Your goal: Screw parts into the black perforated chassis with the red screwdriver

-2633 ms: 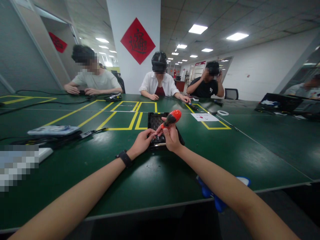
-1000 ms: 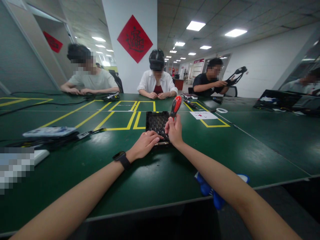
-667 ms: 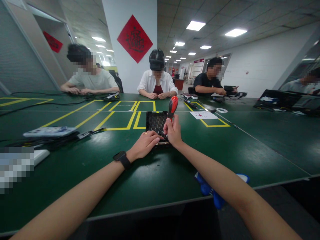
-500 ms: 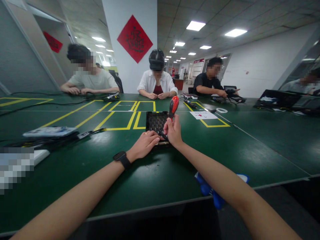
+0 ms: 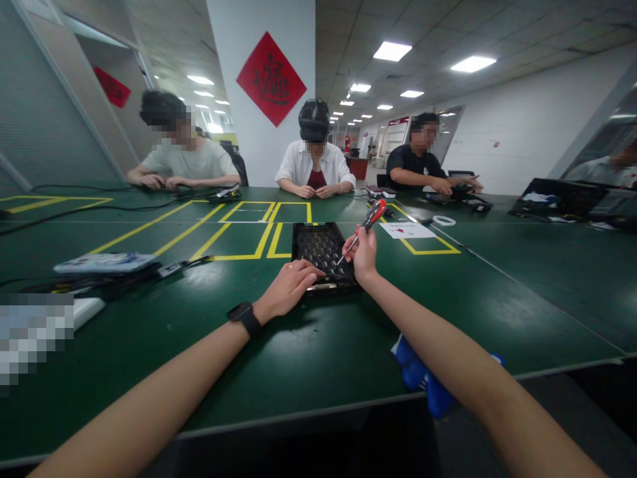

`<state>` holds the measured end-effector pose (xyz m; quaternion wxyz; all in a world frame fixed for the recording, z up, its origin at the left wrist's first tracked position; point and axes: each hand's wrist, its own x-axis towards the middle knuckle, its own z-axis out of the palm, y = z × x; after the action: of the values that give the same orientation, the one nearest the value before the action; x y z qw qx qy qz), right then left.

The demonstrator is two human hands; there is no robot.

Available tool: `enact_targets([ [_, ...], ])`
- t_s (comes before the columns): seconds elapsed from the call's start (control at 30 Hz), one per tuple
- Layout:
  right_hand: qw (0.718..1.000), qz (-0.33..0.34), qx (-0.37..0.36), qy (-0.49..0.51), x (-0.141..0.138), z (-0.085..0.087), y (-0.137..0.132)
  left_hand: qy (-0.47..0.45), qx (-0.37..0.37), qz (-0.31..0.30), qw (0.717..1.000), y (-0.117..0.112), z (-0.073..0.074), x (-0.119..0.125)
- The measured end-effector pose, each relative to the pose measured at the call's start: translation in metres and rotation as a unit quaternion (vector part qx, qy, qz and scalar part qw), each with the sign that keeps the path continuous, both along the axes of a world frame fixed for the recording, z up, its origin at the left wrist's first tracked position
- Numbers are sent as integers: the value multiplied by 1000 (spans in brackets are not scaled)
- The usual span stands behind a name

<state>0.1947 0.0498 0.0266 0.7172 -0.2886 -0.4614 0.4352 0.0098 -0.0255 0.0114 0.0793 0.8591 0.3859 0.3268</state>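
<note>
A black tray-like board (image 5: 318,242) lies flat on the green table (image 5: 308,345) in front of me. My left hand (image 5: 288,287) rests on its near left edge, fingers stretched out flat. My right hand (image 5: 362,253) is closed around a red-and-black screwdriver (image 5: 372,216), which is tilted to the right with its metal tip pointing down at the board's right side.
Three people sit along the far side of the table, one more at the far right. Yellow tape lines (image 5: 249,232) mark the tabletop. A flat device with cables (image 5: 107,262) lies at left, a white paper (image 5: 407,230) and tape ring (image 5: 444,220) at right, a blue object (image 5: 423,378) under my right forearm.
My right hand has shifted right and tipped the screwdriver from nearly upright to slanted right. My left hand stays on the board's edge. The person in black lowered a headset onto the table.
</note>
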Motion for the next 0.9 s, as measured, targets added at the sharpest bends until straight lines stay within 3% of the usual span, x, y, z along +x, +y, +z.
enact_targets([
  [0.13, 998, 54, -9, 3, 4, -3, 2, -87, 25, 95, 991, 12, -9, -7],
  [0.23, 997, 82, -3, -8, 4, -3, -1, -140, -2, 178, 974, 31, -23, -17],
  [0.33, 996, 89, -1, -16, 2, -1, -5, -174, -107, 156, 966, 51, -36, -25],
  [0.5, 996, 90, -6, -18, -2, 0, -12, -208, -150, 145, 956, 65, -45, -33],
  [0.6, 995, 94, 0, -25, -5, -1, -16, -196, -134, 148, 960, 61, -39, -38],
  [0.7, 995, 92, 18, -35, -7, 0, -19, -133, -7, 174, 976, 52, -20, -37],
  [0.77, 995, 88, 32, -43, -8, 0, -21, -93, 44, 150, 983, 47, -4, -30],
  [0.9, 994, 83, 51, -51, -12, 1, -27, -96, 2, 104, 990, 37, 17, -2],
])
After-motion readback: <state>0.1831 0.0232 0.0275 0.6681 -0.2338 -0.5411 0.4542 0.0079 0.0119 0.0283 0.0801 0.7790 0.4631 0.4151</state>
